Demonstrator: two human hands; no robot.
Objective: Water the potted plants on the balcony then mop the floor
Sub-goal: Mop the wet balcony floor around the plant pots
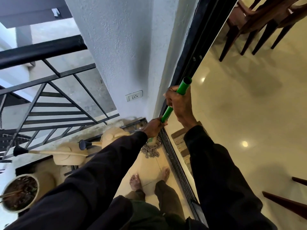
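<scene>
A black metal railing with slanted bars [49, 100] runs along the far left. Right of it stands a white rough-plastered wall [119, 47], with a white socket plate [134, 95] set low on it. A black sliding-door track [174, 156] runs from near to far, and a woven beige doormat [180, 143] lies just right of it. Dark wooden chairs [249, 30] stand far right; more dark wooden legs [285, 205] show near right.

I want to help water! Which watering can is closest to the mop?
The watering can right beside the mop head, near the wall corner. The other can sits farther off, by the plant pot.
</scene>
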